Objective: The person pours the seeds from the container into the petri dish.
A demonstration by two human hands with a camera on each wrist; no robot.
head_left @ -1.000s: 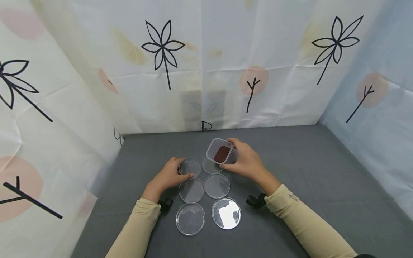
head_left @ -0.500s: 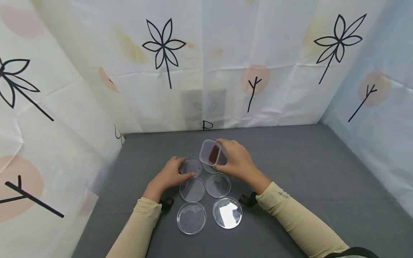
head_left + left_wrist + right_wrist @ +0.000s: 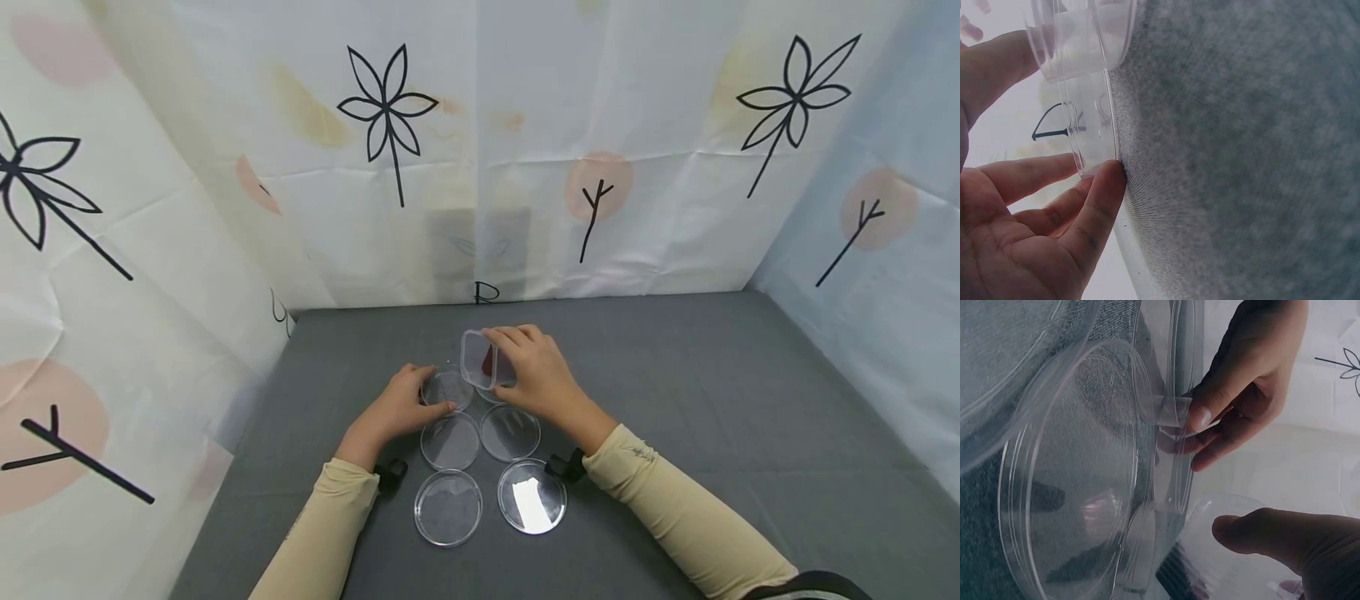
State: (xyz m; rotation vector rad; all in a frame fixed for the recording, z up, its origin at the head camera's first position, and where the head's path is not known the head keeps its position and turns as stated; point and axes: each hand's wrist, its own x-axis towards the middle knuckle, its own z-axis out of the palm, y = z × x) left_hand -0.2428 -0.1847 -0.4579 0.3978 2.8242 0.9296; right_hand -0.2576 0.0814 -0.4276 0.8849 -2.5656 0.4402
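My left hand point(image 3: 393, 410) grips the rim of a clear petri dish point(image 3: 447, 388), the far left one of two columns, with thumb and fingers on opposite sides. In the left wrist view its fingers pinch the edge of that dish point(image 3: 1094, 125) on the grey cloth. My right hand point(image 3: 546, 377) holds a small clear plastic container point(image 3: 474, 360), tipped on its side with its opening facing left. Inside is a dark brown mass point(image 3: 488, 361), partly hidden by the fingers. Below the container, the far right petri dish point(image 3: 487, 396) is mostly covered.
Nearer me on the grey cloth point(image 3: 675, 375) lie several more petri dishes: a middle left one point(image 3: 450, 442), a middle right one point(image 3: 511, 433), a front left one point(image 3: 448, 508) and a shiny front right one point(image 3: 532, 497). A patterned white curtain point(image 3: 510, 125) surrounds the surface.
My right hand has moved left, bringing the container closer to the far left dish and tipping it further, so less of the brown mass shows. The left hand keeps its grip in place.
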